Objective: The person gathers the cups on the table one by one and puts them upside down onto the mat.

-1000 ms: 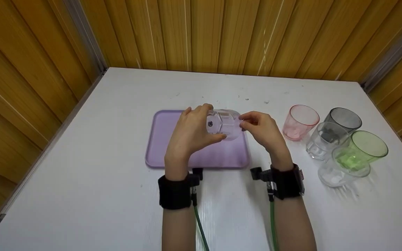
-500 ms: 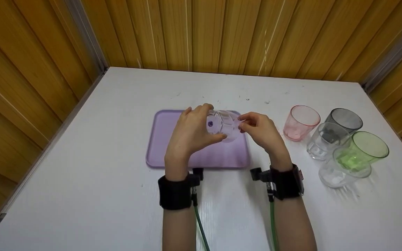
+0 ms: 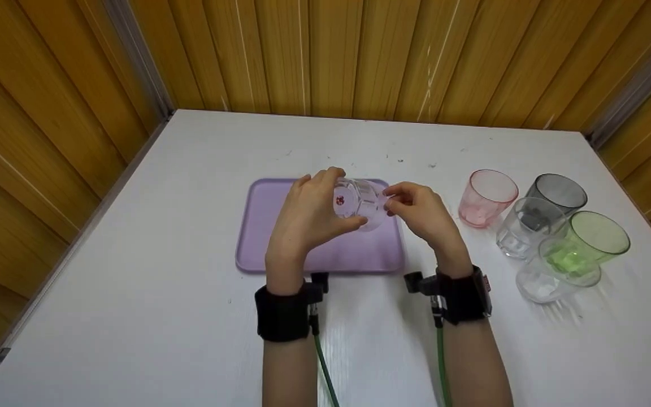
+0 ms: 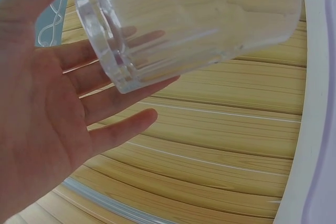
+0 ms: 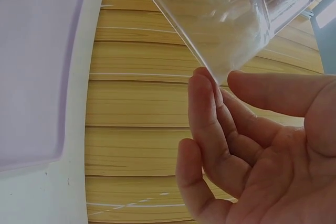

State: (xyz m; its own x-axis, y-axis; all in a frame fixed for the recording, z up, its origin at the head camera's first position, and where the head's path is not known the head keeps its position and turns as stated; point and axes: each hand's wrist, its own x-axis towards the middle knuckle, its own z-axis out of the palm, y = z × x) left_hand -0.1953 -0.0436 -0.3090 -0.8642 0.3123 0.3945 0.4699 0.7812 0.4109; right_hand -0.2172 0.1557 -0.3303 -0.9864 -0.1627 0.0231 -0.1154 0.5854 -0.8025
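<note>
Over purple tray (image 3: 354, 257), left hand (image 3: 306, 217), fingers spread wide, grips clear glass (image 3: 365, 199) near base; right hand (image 3: 427, 213) pinches rim.

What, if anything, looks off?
No visible spill, or crack in the held glass. Only small dark marks near the back of the white table stand out against its plain surface; scuffs or debris, can't tell.

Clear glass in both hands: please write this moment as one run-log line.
clear glass: sideways, in the air; left hand: holds base end; right hand: pinches rim; purple tray: on table; pink glass: right of tray
</note>
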